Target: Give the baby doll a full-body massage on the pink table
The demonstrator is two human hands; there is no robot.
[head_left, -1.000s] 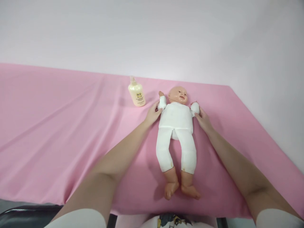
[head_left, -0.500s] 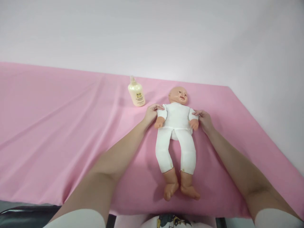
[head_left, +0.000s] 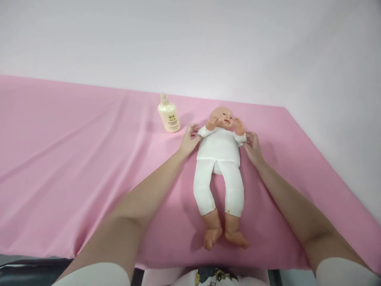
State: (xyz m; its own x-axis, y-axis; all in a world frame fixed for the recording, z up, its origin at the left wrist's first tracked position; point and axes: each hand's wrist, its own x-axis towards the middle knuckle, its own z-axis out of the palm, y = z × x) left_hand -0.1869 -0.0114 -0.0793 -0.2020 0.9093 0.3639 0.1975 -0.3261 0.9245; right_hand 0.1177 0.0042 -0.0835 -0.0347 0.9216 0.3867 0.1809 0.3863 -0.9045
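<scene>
A baby doll (head_left: 218, 149) with a white cloth body lies on its back, head away from me and feet toward me. Both its arms are bent upward, the hands raised beside its head. My left hand (head_left: 190, 139) grips the doll's arm on the left near the elbow, thumb in front and fingers behind. On the other side, my right hand (head_left: 253, 147) holds the other arm at the sleeve, its fingers partly hidden behind it.
A pump bottle (head_left: 169, 115) of pale yellow liquid stands left of the doll's head. Pink cloth (head_left: 89, 159) covers the table, with folds on the left. A white wall (head_left: 190, 47) rises behind. Something black and shiny (head_left: 32, 272) shows at the lower left.
The doll's arms have swung from hanging down at its sides to raised beside its head, moved by my hands. The doll's body and the bottle stay in place.
</scene>
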